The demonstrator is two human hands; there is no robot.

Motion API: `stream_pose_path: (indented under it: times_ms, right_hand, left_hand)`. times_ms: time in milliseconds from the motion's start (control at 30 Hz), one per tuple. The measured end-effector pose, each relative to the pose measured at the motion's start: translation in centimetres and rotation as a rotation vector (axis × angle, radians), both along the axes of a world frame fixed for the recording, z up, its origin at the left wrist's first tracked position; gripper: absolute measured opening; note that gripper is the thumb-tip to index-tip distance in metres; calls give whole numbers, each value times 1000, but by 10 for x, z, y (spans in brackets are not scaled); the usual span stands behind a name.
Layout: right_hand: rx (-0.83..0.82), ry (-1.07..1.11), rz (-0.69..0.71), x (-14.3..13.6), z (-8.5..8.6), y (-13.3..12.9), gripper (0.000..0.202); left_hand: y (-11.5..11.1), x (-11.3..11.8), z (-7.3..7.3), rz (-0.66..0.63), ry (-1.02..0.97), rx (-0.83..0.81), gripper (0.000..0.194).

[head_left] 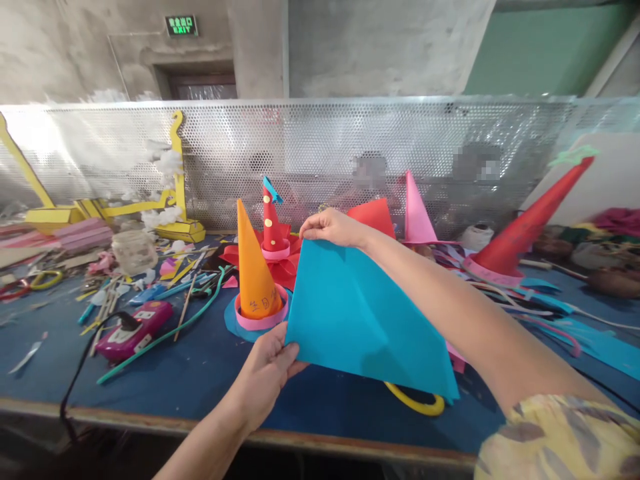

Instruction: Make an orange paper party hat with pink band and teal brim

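A blue craft foam or paper sheet (360, 313) is held up in front of me, slightly bent, with its right part sloping down over the table. My left hand (270, 367) pinches its lower left corner between thumb and fingers. At the upper left corner, my right hand (333, 227) grips the top edge. Just left of the sheet stands an orange cone hat (256, 273) with a pink band, dark writing and a blue brim. A yellow curved handle (420, 403) sticks out below the sheet; the rest of it is hidden.
Behind stand a dotted red cone hat (269, 223), a pink cone (417, 213) and a tilted red cone (533, 217). On the left lie a purple power strip (135, 330), a glass jar (134, 252) and scraps. A perforated metal screen (320, 140) borders the blue table (210, 380).
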State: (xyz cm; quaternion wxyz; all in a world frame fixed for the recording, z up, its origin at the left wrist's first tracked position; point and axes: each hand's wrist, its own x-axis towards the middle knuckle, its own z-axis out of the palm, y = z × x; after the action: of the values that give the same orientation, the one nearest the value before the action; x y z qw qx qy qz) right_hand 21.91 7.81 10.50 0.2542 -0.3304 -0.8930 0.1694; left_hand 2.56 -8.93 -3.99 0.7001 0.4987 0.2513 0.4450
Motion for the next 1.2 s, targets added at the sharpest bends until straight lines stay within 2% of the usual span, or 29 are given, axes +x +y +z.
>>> stream_pose_path:
  times_ms: [233,367,467,567,633,700,767,833,867,900,933,1000,1033,1100,1133,1200]
  right_hand:
    - [-4,-46,-25,-4,-2,-9,33]
    - [60,-130,-37,-10,-1,-17,20]
    - [119,-200,-43,-21,-7,-22,10]
    - [186,-212,-99,-27,-16,-32,9]
    - [257,-164,-189,-21,-17,-47,16]
    - [354,-75,-321,-6,-14,-75,25]
    - [483,52,-499,14,-11,-114,33]
    - [692,224,-696,35,-15,-158,27]
    - [700,213,-776,44,-21,-178,17]
    - [623,127,-813,52,-32,-196,9]
    - [506,19,-843,59,-46,-211,7]
    - [238,-210,-792,70,-81,-228,11]
    - [164,-296,-789,73,-99,-231,9]
    - [128,-347,-784,78,-129,-229,17]
    - [113,-360,-773,79,-139,-226,19]
    - [94,-361,-744,81,-149,-220,23]
  left_hand:
    - [-12,3,2,-45,0,-13,28]
    - [-21,9,4,-39,-30,-31,28]
    - [-25,10,3,-34,-39,-57,30]
    - [-23,7,2,23,-37,-98,34]
    - [-18,4,3,105,-50,-123,40]
    - [-11,2,8,178,-68,-117,44]
    - [-5,2,16,210,-73,-49,44]
    - [0,4,27,232,-64,58,42]
    - [2,5,34,250,-57,110,41]
    - [3,7,41,278,-51,158,41]
    - [5,8,48,312,-46,202,41]
    - [7,9,61,384,-41,276,41]
    - [8,10,67,412,-43,304,41]
    - [10,11,77,437,-59,341,41]
    - [10,11,80,437,-69,349,42]
    - [11,11,84,428,-84,356,41]
